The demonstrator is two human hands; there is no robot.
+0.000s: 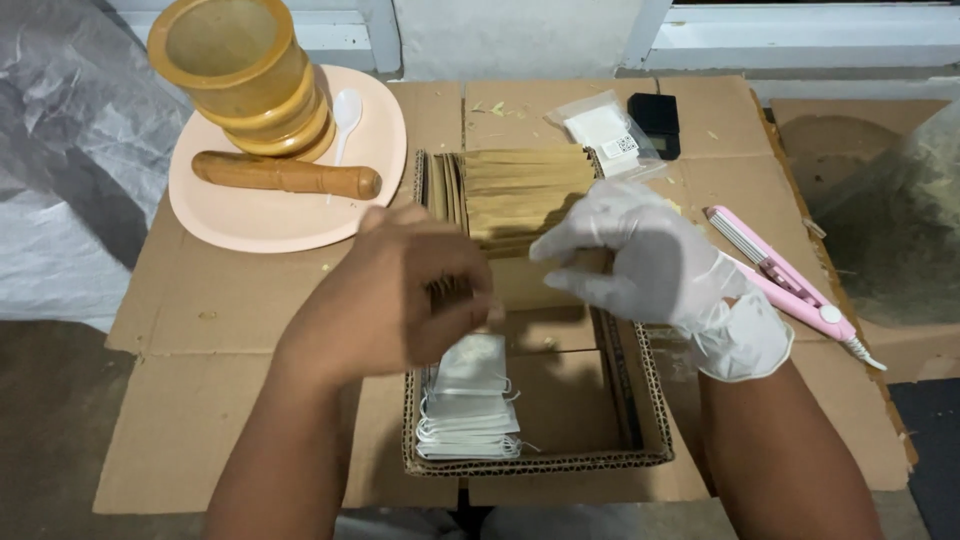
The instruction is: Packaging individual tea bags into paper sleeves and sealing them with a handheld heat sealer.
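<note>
I keep both hands over the box. My bare left hand is closed, pinching what looks like a white sachet above the stack there, likely for sorting. My gloved right hand curls near the brown envelopes; its grip I cannot tell.

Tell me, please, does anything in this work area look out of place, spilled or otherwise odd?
Only small things. The right hand wears a white glove while the left hand is bare. A few small green flecks lie scattered on the cardboard sheet near the clear packet. The pestle lies on the plate beside the mortar.
</note>
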